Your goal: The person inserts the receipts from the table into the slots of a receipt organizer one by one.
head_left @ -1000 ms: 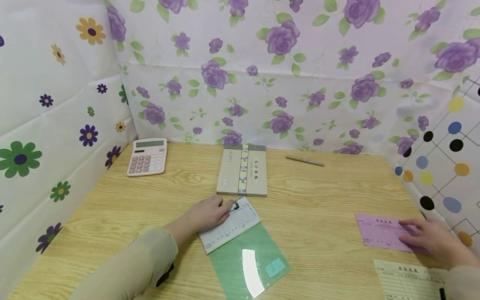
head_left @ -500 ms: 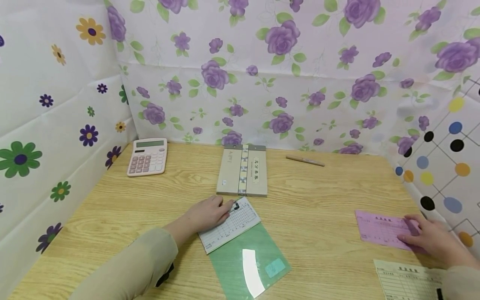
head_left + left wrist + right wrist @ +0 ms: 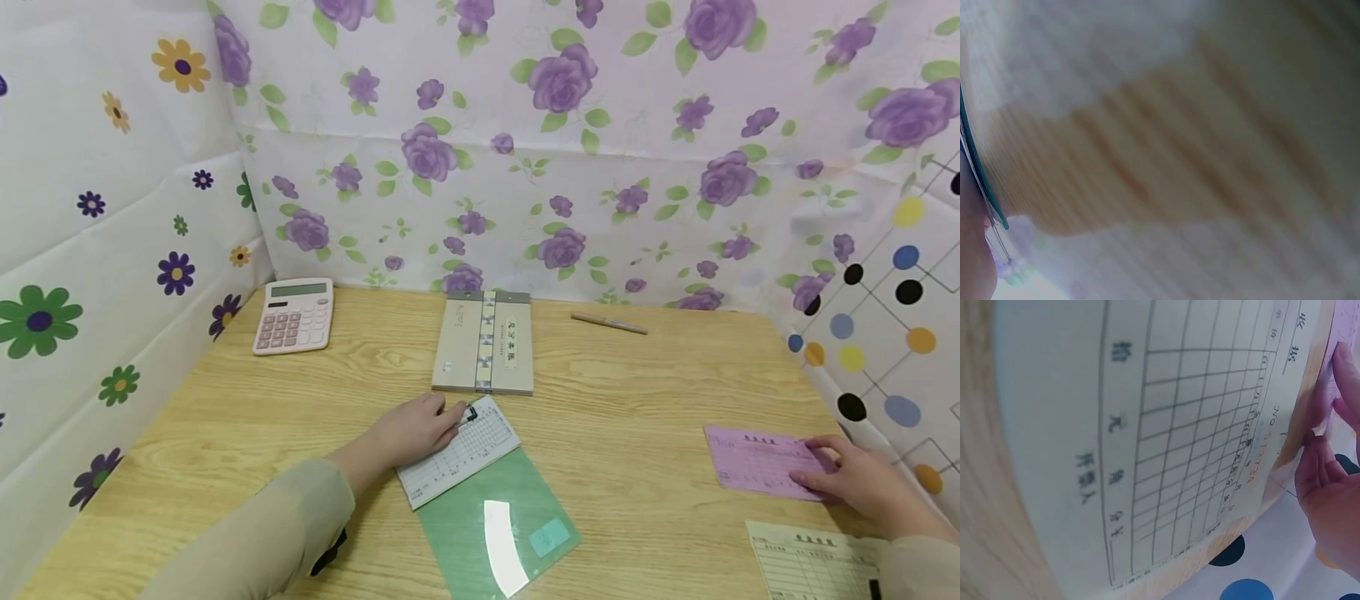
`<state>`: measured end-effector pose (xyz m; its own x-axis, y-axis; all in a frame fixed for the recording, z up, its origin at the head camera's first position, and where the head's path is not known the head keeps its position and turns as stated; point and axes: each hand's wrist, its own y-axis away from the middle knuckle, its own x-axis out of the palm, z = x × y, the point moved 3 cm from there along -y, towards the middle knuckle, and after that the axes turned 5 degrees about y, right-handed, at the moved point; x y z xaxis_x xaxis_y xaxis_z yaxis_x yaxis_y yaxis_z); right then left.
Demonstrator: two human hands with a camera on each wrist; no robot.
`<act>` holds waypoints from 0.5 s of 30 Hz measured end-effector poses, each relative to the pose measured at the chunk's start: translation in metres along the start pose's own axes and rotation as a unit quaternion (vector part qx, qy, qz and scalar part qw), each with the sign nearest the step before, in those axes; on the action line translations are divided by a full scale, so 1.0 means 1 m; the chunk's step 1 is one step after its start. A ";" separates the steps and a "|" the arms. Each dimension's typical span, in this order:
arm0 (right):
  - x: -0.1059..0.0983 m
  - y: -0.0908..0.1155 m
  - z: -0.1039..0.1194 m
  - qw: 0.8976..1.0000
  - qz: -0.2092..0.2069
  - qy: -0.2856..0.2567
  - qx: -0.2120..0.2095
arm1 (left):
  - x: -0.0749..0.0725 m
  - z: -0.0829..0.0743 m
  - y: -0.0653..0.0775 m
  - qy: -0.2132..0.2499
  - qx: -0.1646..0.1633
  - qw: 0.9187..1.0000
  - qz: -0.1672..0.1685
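Observation:
A green clipboard point(image 3: 465, 533) lies at an angle near the middle of the table. Its black clip point(image 3: 470, 413) bears on a white printed form point(image 3: 450, 471). My left hand point(image 3: 420, 429) grips the clip end of the clipboard, covering the form's upper left side. In the left wrist view only the clipboard's green edge point(image 3: 979, 169) and part of the hand show. Far to the right, my right hand point(image 3: 862, 479) pinches a pink receipt slip point(image 3: 757, 462) by its right end. In front of it lies a pale yellow receipt slip point(image 3: 810, 554), partly under the sleeve in view.
A beige ledger pack point(image 3: 457, 342) with a patterned band lies behind the clipboard. The pink calculator point(image 3: 295, 315) stands back left, and a tan pen point(image 3: 609, 323) lies back right. Flowered sheeting point(image 3: 525, 192) walls the table's back; dotted sheeting point(image 3: 903, 367) closes the right.
My right hand has shifted the pink slip slightly, first away from me, then a little left and back. The left hand and clipboard have stayed put.

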<state>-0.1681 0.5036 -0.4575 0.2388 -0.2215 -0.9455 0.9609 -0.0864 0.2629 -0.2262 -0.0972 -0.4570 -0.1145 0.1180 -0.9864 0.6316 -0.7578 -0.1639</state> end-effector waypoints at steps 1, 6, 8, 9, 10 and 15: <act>0.000 0.000 0.000 1.000 0.002 -0.001 0.003 | 0.000 0.000 0.000 -0.001 0.001 1.000 -0.002; -0.002 -0.001 0.004 1.000 0.014 -0.025 0.013 | 0.001 0.000 0.001 -0.005 0.004 1.000 -0.013; -0.004 -0.001 0.006 0.999 0.012 -0.033 0.009 | 0.001 0.000 0.001 -0.004 0.005 1.000 -0.014; -0.004 -0.001 0.007 0.999 0.012 -0.040 0.005 | 0.000 0.000 0.001 -0.005 0.004 1.000 -0.013; -0.005 -0.001 0.008 0.999 0.009 -0.046 -0.001 | 0.000 0.000 0.001 -0.004 0.003 1.000 -0.012; -0.007 -0.001 0.012 0.997 -0.004 -0.072 -0.012 | 0.001 0.000 0.001 -0.001 -0.005 1.000 -0.001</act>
<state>-0.1721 0.4938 -0.4484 0.2101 -0.3582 -0.9097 0.9662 -0.0659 0.2492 -0.2253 -0.0978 -0.4581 -0.1174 0.1187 -0.9860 0.6384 -0.7515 -0.1665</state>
